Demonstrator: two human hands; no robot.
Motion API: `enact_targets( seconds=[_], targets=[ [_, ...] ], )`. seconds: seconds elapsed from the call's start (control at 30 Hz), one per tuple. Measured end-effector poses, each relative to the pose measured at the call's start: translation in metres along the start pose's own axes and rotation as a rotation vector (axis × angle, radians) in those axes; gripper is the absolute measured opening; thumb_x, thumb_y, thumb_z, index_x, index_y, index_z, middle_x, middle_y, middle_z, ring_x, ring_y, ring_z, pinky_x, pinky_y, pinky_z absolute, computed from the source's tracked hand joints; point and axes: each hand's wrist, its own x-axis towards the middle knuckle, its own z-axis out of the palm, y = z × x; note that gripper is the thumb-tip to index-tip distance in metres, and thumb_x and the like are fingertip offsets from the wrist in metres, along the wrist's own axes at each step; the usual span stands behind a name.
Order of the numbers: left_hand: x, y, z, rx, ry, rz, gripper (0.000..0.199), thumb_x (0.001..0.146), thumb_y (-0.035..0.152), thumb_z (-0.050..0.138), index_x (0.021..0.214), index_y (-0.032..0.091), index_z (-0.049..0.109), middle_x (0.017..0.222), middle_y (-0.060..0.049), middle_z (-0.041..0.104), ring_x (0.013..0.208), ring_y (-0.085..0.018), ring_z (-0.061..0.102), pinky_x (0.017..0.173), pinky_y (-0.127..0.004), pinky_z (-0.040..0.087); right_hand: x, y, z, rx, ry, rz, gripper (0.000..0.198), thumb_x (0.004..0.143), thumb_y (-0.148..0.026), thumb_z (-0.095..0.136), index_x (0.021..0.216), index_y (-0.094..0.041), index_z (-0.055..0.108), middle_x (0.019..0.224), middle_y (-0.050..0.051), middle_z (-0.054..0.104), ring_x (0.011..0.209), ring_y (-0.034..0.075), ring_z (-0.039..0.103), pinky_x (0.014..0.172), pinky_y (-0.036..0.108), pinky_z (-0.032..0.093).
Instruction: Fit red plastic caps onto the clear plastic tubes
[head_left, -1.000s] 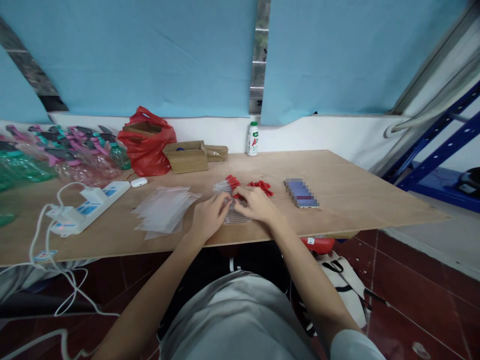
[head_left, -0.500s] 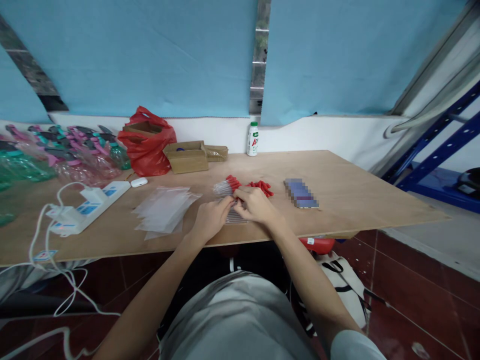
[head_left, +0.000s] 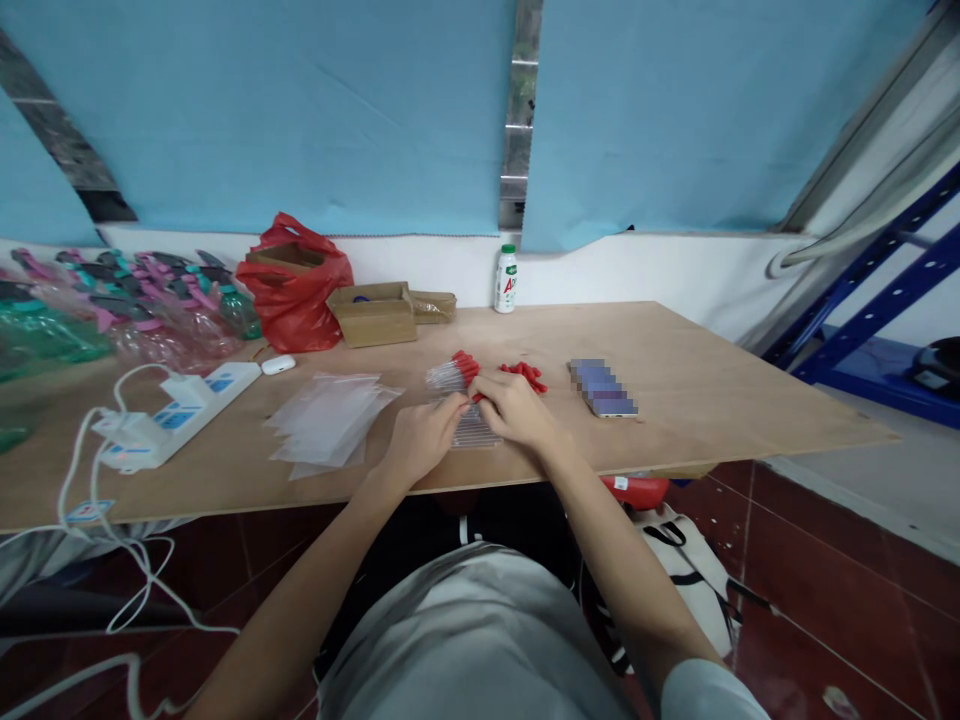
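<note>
My left hand [head_left: 425, 433] and my right hand [head_left: 516, 405] meet over the table, fingertips pinched together. A small red piece shows at the fingertips of my right hand. My left fingers are closed too, but what lies in them is too small to make out. Just below the hands lies a row of thin, shiny rods [head_left: 474, 432], partly covered by them. Behind my left fingers is a bundle of thin rods with red ends [head_left: 454, 371]. A small pile of loose red pieces [head_left: 526, 376] sits behind my right hand.
Clear plastic bags [head_left: 330, 425] lie left of my hands, beside a white power strip [head_left: 184, 415] with cables. A phone [head_left: 603, 388] lies to the right. Farther back stand a red bag [head_left: 296, 290], a cardboard box [head_left: 376, 318], a white bottle [head_left: 505, 280] and several spray bottles [head_left: 157, 310].
My right hand has shifted slightly, and its fingers have moved against the left fingertips. More of the rods below now shows. The other things have not moved.
</note>
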Motion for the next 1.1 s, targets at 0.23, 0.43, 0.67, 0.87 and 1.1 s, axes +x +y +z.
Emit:
enact_targets(
  seconds=[0.23, 0.43, 0.67, 0.87, 1.1],
  targets=[
    [0.000, -0.002, -0.001, -0.042, 0.132, -0.043, 0.028, 0.113, 0.040, 0.048, 0.114, 0.025, 0.072, 0.100, -0.004, 0.080, 0.086, -0.019, 0.074, 0.074, -0.029, 0.046, 0.001, 0.000, -0.005, 0.026, 0.003, 0.074, 0.022, 0.096, -0.012, 0.054, 0.111, -0.019, 0.069, 0.102, 0.008, 0.073, 0.092, 0.024, 0.066, 0.088, 0.033, 0.046],
    [0.001, 0.000, -0.001, -0.060, 0.119, -0.090, 0.021, 0.110, 0.037, 0.055, 0.116, 0.026, 0.071, 0.107, -0.002, 0.080, 0.089, -0.019, 0.074, 0.076, -0.029, 0.049, 0.001, 0.000, -0.005, 0.009, -0.060, 0.128, 0.011, 0.102, -0.024, 0.063, 0.108, -0.021, 0.071, 0.096, 0.005, 0.075, 0.084, 0.020, 0.066, 0.080, 0.028, 0.042],
    [0.000, -0.001, 0.001, -0.015, 0.001, -0.032, 0.032, 0.115, 0.041, 0.042, 0.114, 0.026, 0.070, 0.103, -0.003, 0.082, 0.091, -0.022, 0.076, 0.071, -0.031, 0.044, 0.000, 0.004, 0.005, 0.015, -0.064, 0.104, 0.006, 0.097, -0.019, 0.063, 0.099, -0.019, 0.068, 0.087, 0.003, 0.069, 0.075, 0.017, 0.060, 0.075, 0.027, 0.040],
    [0.002, 0.002, -0.001, 0.064, -0.063, -0.060, 0.039, 0.116, 0.042, 0.037, 0.114, 0.025, 0.072, 0.094, -0.005, 0.082, 0.082, -0.024, 0.076, 0.068, -0.032, 0.041, 0.001, 0.002, 0.009, -0.008, -0.075, 0.087, 0.007, 0.094, -0.016, 0.057, 0.091, -0.020, 0.061, 0.084, 0.003, 0.066, 0.075, 0.018, 0.057, 0.074, 0.028, 0.038],
    [0.002, 0.004, -0.002, 0.030, -0.080, -0.019, 0.040, 0.116, 0.038, 0.037, 0.119, 0.025, 0.074, 0.102, -0.008, 0.083, 0.087, -0.023, 0.077, 0.070, -0.031, 0.044, 0.002, -0.003, 0.006, -0.047, -0.093, 0.091, 0.007, 0.090, -0.017, 0.054, 0.085, -0.022, 0.057, 0.080, 0.003, 0.063, 0.072, 0.019, 0.055, 0.072, 0.029, 0.035]
  ],
)
